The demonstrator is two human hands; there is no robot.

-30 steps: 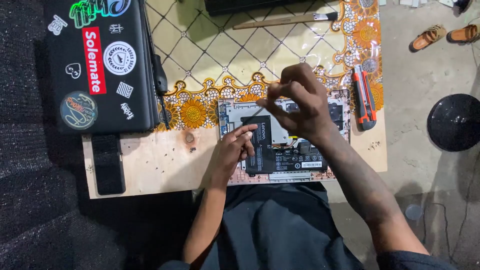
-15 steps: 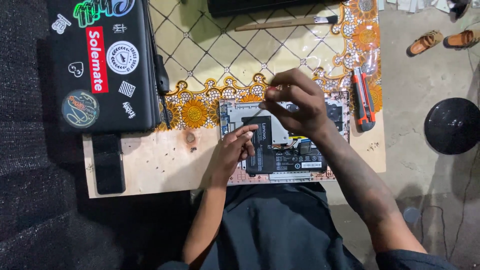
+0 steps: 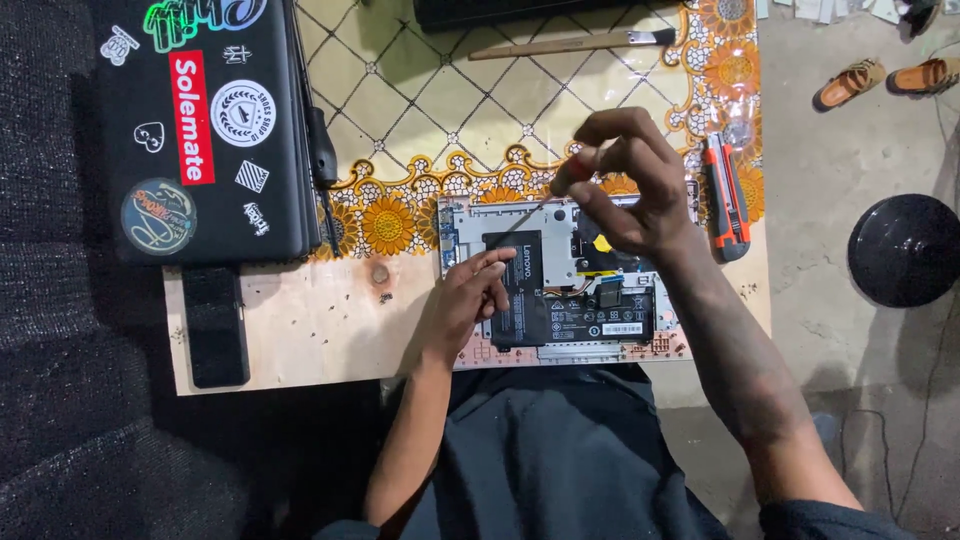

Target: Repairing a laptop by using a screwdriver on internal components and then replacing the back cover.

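While our left hand rests with loosely curled fingers on the black battery of the opened laptop — which lies on the worktop just before us — our right hand pinches a red-handled screwdriver above it, tip slanting down toward the board. An orange utility knife lies just beside the laptop's right edge.

The right hand hides the upper right of the opened laptop at centre. The tool's tip is too thin to make out. The top edge crops the stickered laptop, upper left, and a dark device.
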